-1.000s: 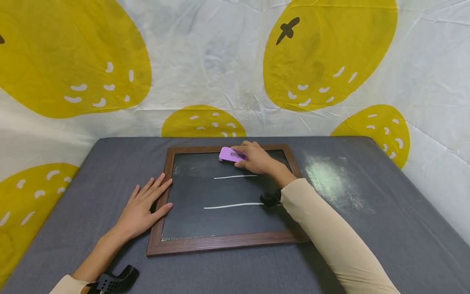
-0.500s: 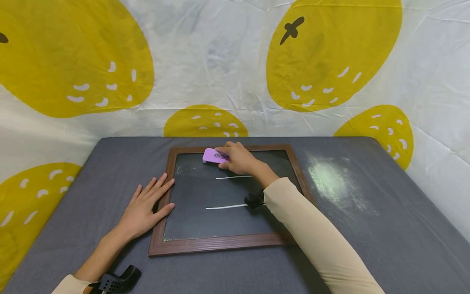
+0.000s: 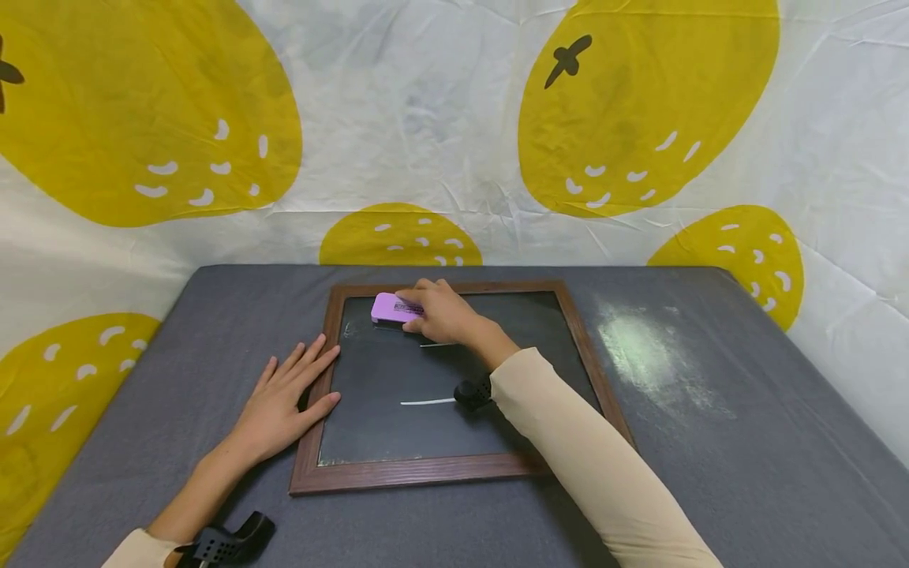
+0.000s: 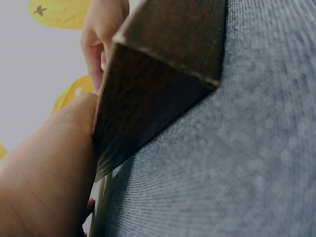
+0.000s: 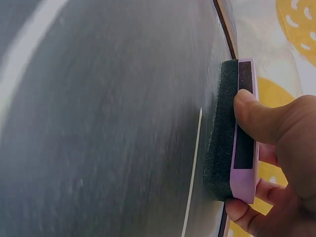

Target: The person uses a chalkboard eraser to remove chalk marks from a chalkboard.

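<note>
A chalkboard [image 3: 383,430] in a brown wooden frame lies on the table. My right hand [image 3: 447,315] grips a purple board eraser [image 3: 387,308] near the board's upper left; in the right wrist view the dark felt of the eraser [image 5: 219,148] faces the board, thumb on its side. Two white chalk lines cross the board: the lower line [image 3: 426,402] runs under my right wrist, and the upper line [image 3: 435,345] is mostly hidden by my right hand. My left hand [image 3: 280,406], fingers spread straight, rests on the frame's left side.
Grey cloth [image 3: 710,489] covers the table. A pale chalky patch [image 3: 642,347] marks it right of the board. Behind hangs a white curtain [image 3: 412,102] with yellow fruit prints. A black wrist camera [image 3: 230,540] sits on my left wrist, another on the right.
My right hand has slid the eraser leftward along the board's top part, then slightly down toward the left corner. Faint smudges there look reduced. My left hand keeps its place.
</note>
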Tool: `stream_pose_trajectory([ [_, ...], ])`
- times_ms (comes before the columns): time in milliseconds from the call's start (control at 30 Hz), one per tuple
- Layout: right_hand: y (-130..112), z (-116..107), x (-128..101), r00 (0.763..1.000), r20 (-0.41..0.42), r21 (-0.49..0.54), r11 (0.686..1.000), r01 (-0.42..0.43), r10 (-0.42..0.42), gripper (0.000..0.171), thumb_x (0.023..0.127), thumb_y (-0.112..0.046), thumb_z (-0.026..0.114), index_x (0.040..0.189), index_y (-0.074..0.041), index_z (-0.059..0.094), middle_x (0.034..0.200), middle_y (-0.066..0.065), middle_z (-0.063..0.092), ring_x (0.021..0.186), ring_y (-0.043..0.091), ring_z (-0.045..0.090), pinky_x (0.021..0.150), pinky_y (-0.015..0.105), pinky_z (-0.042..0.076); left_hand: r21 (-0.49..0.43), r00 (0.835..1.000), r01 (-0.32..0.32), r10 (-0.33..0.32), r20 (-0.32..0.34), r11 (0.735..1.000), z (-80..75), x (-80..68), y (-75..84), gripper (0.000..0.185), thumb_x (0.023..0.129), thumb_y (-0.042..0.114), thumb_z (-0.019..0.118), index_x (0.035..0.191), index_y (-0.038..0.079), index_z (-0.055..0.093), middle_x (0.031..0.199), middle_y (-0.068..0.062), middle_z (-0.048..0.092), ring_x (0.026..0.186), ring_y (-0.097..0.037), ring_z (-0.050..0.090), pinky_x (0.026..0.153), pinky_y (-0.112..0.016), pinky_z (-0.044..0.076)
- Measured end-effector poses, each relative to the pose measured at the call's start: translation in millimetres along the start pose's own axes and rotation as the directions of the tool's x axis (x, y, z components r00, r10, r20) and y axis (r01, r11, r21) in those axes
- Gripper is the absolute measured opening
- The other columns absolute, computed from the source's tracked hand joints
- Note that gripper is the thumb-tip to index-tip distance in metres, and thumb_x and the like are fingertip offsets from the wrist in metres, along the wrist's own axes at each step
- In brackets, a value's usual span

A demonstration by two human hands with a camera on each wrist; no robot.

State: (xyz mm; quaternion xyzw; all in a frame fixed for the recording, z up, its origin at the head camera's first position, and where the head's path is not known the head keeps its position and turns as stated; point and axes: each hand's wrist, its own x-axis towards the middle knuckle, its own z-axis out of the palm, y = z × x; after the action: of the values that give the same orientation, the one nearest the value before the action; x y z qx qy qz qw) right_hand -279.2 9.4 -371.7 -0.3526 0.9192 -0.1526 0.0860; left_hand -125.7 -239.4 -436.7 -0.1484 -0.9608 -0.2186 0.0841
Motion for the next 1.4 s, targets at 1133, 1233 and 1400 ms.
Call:
stream_pose_trajectory([
  [1133,104.0,-42.6,-73.0,0.997,0.001,0.017,0.997,-0.073,0.073,0.058,0.089,-0.022,0.07,0.142,-0.012,0.049,0.122,0.011,0.056,0.106,0.031,0.05,0.087,0.045,0.042,-0.001,1.0,-0.015,0.015,0.002,1.0,0.9,-3.1,0.1,0.067,0.094,0.043,0.058,0.151,0.019,0.033,0.156,-0.009,0.024,0.14,-0.04,0.022,0.109,-0.062,0.008],
  [1233,117.3,-49.6,-80.0,0.999,0.003,0.013,0.998,-0.053,0.053,0.058,0.088,-0.018,0.07,0.141,-0.009,0.049,0.126,0.016,0.055,0.11,0.033,0.051,0.093,0.049,0.04,-0.007,1.0,-0.011,0.011,0.001,1.0,0.5,-4.4,0.0,0.066,0.094,0.042,0.059,0.151,0.019,0.033,0.156,-0.008,0.023,0.14,-0.04,0.021,0.109,-0.063,0.008],
  [1400,135.5,-59.7,-92.0,0.998,0.009,0.017,0.998,-0.064,0.063,0.056,0.088,-0.013,0.07,0.14,-0.006,0.05,0.128,0.02,0.054,0.114,0.036,0.05,0.098,0.053,0.037,-0.005,1.0,-0.01,0.01,-0.002,1.0,0.2,-4.8,-0.2,0.066,0.094,0.042,0.058,0.151,0.02,0.033,0.157,-0.007,0.023,0.14,-0.039,0.021,0.109,-0.063,0.008],
])
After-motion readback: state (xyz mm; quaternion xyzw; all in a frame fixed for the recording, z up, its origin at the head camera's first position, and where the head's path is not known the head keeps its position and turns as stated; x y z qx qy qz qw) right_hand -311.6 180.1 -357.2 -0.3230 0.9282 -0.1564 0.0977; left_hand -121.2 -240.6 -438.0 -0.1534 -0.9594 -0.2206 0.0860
